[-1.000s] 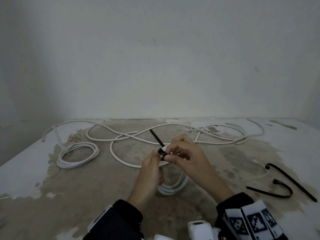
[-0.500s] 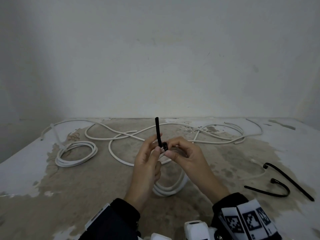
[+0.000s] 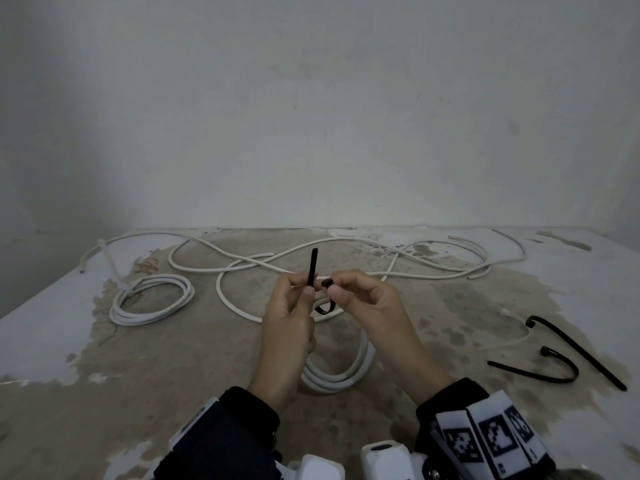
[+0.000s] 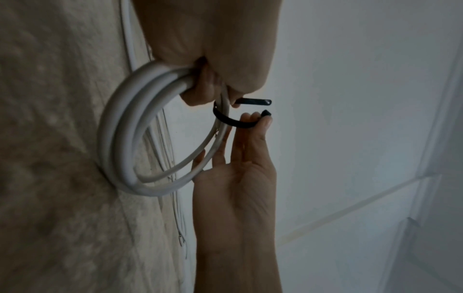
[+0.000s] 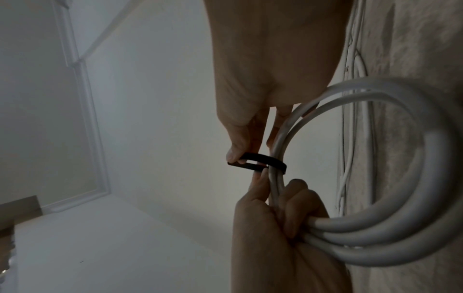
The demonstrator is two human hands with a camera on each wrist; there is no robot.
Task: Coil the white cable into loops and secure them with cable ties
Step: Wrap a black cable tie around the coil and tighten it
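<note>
A small coil of white cable [image 3: 332,377] hangs from my hands above the table [image 3: 52,327]. My left hand [image 3: 306,289] grips the coil's strands [image 5: 333,228] and pinches the upright tail of a black cable tie [image 3: 312,268]. My right hand [image 3: 334,287] pinches the tie's head [image 3: 327,282] between thumb and forefinger. The tie runs as an open U around the strands [image 4: 225,119], its tail end [image 4: 253,101] and its head [image 4: 265,113] a short gap apart. In the right wrist view the tie [image 5: 265,159] crosses the coil [image 5: 426,178].
A second white coil [image 3: 152,299], bound with a white tie, lies at the left. Loose white cable [image 3: 346,261] winds across the back of the table. Two spare black ties [image 3: 540,370] [image 3: 585,353] lie at the right. A wall stands close behind.
The tie's tail swung from leaning left to upright. Both hands rose a little with the coil. The tie's head and tail, close together before, now stand slightly apart.
</note>
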